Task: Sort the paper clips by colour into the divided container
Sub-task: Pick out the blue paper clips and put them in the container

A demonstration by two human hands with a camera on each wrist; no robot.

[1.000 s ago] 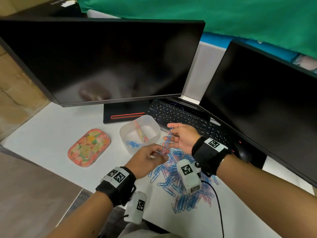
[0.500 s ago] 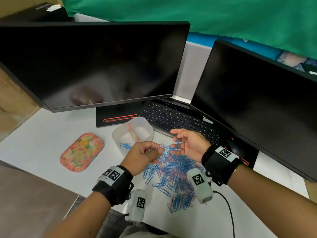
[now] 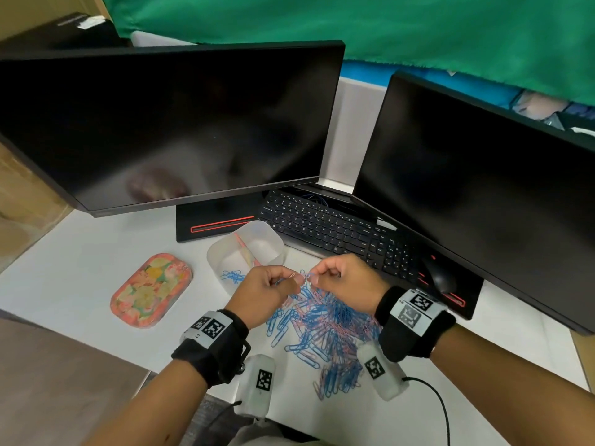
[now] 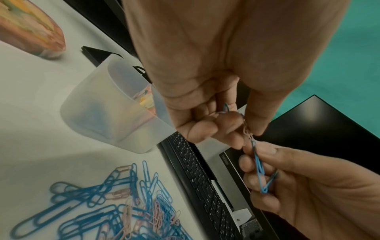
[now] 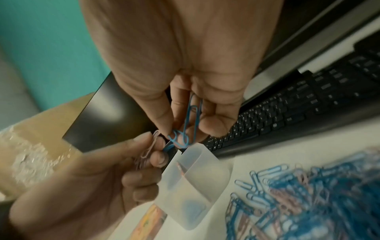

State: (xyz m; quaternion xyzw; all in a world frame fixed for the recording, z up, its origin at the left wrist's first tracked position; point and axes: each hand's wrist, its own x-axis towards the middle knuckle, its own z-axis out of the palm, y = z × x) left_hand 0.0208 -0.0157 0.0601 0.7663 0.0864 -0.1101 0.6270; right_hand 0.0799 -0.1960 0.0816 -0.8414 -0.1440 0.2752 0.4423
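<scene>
Above the pile of blue and pink paper clips [image 3: 322, 323], both hands meet. My left hand [image 3: 294, 280] pinches small pink clips [image 4: 246, 128] between thumb and fingers. My right hand [image 3: 314, 277] holds two blue clips [image 5: 193, 116] in curled fingers, and they hook onto the pink ones where the fingertips touch. The translucent divided container [image 3: 273, 239] stands just beyond the left hand, with blue clips [image 3: 231, 275] in its near-left compartment. The right compartment's floor is hard to see.
A floral lid [image 3: 151, 289] lies left of the container. A black keyboard [image 3: 331, 226] and mouse [image 3: 441, 278] sit behind the hands, under two dark monitors [image 3: 167, 123]. A wrist-camera cable [image 3: 434, 400] trails at the front right. The desk edge is near my left forearm.
My right hand, held apart with straighter fingers and a blue clip hanging, has come in to the left hand and curled round the blue clips. The left hand stayed over the pile.
</scene>
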